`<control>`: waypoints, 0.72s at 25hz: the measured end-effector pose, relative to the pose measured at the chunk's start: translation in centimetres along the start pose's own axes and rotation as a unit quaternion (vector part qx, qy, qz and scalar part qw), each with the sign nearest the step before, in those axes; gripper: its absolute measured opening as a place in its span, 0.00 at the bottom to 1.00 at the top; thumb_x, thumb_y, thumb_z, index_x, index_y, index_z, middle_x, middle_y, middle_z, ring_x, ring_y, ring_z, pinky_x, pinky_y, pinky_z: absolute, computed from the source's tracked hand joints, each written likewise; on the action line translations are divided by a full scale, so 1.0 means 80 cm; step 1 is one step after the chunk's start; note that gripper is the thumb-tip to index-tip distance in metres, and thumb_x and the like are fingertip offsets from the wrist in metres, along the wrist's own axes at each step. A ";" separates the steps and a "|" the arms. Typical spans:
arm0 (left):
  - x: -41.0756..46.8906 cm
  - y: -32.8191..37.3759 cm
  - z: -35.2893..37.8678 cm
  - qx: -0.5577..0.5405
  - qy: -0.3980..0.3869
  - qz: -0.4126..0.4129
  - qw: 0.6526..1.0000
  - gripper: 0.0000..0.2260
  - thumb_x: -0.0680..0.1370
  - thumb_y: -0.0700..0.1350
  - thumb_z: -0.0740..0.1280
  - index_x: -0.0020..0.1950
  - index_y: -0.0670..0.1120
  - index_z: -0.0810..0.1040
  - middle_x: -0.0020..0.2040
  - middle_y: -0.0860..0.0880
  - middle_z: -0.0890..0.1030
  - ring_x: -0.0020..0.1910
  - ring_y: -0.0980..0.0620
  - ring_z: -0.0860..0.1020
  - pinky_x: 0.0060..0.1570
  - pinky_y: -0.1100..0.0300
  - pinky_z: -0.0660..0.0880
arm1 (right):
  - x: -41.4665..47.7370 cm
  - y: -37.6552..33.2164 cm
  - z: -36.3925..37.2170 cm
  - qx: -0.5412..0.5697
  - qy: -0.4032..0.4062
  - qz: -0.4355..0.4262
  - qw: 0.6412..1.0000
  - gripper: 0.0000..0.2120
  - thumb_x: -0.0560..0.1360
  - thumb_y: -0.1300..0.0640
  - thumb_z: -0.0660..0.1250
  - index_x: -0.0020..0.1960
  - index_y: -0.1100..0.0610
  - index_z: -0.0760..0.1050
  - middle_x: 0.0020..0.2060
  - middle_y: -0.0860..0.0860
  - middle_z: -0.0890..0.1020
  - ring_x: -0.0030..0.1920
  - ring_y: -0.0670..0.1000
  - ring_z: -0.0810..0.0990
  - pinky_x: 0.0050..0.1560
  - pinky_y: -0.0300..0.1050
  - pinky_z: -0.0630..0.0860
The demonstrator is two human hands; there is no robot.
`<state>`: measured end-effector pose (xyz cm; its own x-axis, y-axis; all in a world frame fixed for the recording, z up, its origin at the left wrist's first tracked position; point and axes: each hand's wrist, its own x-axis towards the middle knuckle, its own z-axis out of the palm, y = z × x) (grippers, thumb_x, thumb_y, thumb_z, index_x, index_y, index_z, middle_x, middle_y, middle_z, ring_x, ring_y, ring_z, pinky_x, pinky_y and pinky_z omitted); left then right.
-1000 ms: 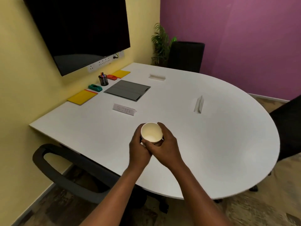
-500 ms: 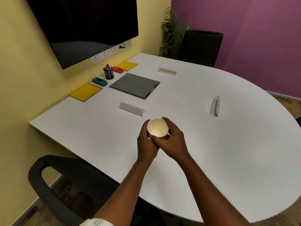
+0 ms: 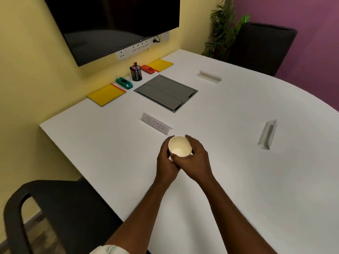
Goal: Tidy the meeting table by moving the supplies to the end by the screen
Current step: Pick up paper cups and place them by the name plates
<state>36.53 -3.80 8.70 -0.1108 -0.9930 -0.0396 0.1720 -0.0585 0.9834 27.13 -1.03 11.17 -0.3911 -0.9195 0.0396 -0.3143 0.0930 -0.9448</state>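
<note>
An empty white paper cup [image 3: 179,146] is held above the white table [image 3: 238,176] by both hands. My left hand [image 3: 166,162] wraps its left side and my right hand [image 3: 194,160] wraps its right side and front. Just beyond the cup stands a white name card [image 3: 156,125] with handwriting. By the dark screen [image 3: 113,24] lie a yellow notepad [image 3: 106,94], a green tape dispenser [image 3: 124,83], a black pen holder [image 3: 136,72], a red stapler [image 3: 147,69] and a second yellow notepad [image 3: 161,65].
A grey hatch cover [image 3: 166,92] is set flush in the table. Two more name card stands, one at the back [image 3: 209,76] and one at the right [image 3: 267,133], sit on the table. A black chair [image 3: 60,213] is at near left, another chair [image 3: 262,46] and a plant [image 3: 223,28] at the far end.
My view has moved closer to the table and the screen end. Both hands still hold the cup, now carried nearer the name card.
</note>
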 end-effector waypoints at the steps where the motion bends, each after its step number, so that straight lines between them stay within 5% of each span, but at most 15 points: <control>1: 0.011 -0.006 0.006 0.015 0.010 0.003 1.000 0.27 0.62 0.62 0.71 0.59 0.55 0.78 0.60 0.48 0.79 0.61 0.46 0.76 0.50 0.56 0.78 | 0.013 0.007 -0.002 -0.003 -0.003 -0.002 1.000 0.38 0.61 0.52 0.78 0.69 0.50 0.69 0.64 0.44 0.75 0.58 0.40 0.72 0.52 0.29 0.68; 5: 0.048 -0.025 0.018 0.039 0.033 0.000 0.999 0.23 0.62 0.58 0.73 0.56 0.58 0.77 0.58 0.52 0.79 0.60 0.50 0.77 0.54 0.53 0.77 | 0.055 0.029 -0.005 0.007 -0.025 -0.007 1.000 0.37 0.61 0.54 0.79 0.68 0.51 0.70 0.62 0.44 0.76 0.57 0.39 0.72 0.48 0.23 0.68; 9: 0.076 -0.047 0.015 0.189 0.036 0.035 0.981 0.32 0.64 0.38 0.77 0.65 0.52 0.71 0.60 0.54 0.79 0.59 0.54 0.77 0.56 0.55 0.78 | 0.091 0.033 -0.003 0.025 -0.048 -0.037 0.998 0.30 0.62 0.53 0.79 0.61 0.49 0.74 0.53 0.37 0.77 0.53 0.38 0.76 0.47 0.25 0.72; 12: 0.092 -0.067 0.010 0.200 0.066 0.062 0.976 0.33 0.62 0.40 0.79 0.64 0.43 0.72 0.61 0.47 0.78 0.60 0.49 0.77 0.58 0.52 0.77 | 0.124 0.029 0.000 0.039 -0.044 -0.078 0.995 0.29 0.62 0.51 0.79 0.61 0.52 0.74 0.54 0.43 0.79 0.53 0.43 0.78 0.50 0.36 0.78; 18: 0.109 -0.099 -0.003 0.210 0.104 0.018 0.972 0.35 0.60 0.43 0.81 0.64 0.43 0.72 0.62 0.46 0.77 0.61 0.47 0.75 0.60 0.46 0.76 | 0.203 0.045 0.025 0.020 -0.007 -0.121 0.992 0.29 0.64 0.50 0.78 0.60 0.55 0.72 0.50 0.40 0.75 0.47 0.38 0.77 0.43 0.21 0.71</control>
<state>34.41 -12.02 0.52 0.0952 -0.9955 0.0035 -0.2485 -0.0204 0.9684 21.37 -16.39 7.78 -0.2957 -0.9183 0.2634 -0.3637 -0.1468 -0.9199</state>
